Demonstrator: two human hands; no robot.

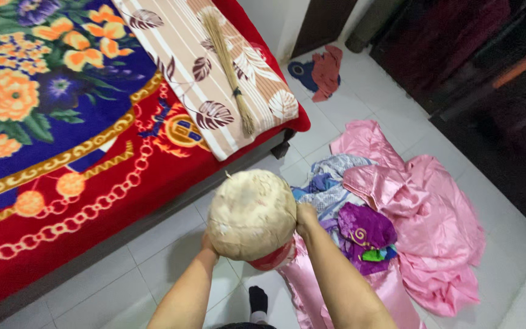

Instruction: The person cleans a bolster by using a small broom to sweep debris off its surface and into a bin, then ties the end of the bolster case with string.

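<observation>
1. Gripping bare pillow [252, 214] end-on, left hand [208, 245] and right hand [305, 214] closed on its sides, above floor [153, 256].
2. Pink case [302, 286] bunched at lower end; mostly off.
3. Clothes [360, 228] heaped beside; bed [92, 183] left.

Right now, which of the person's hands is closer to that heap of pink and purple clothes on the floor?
The right. The right hand grips the round bolster on the side facing the pile of clothes, just beside it. The left hand is under the bolster's far side, toward the bed.
</observation>
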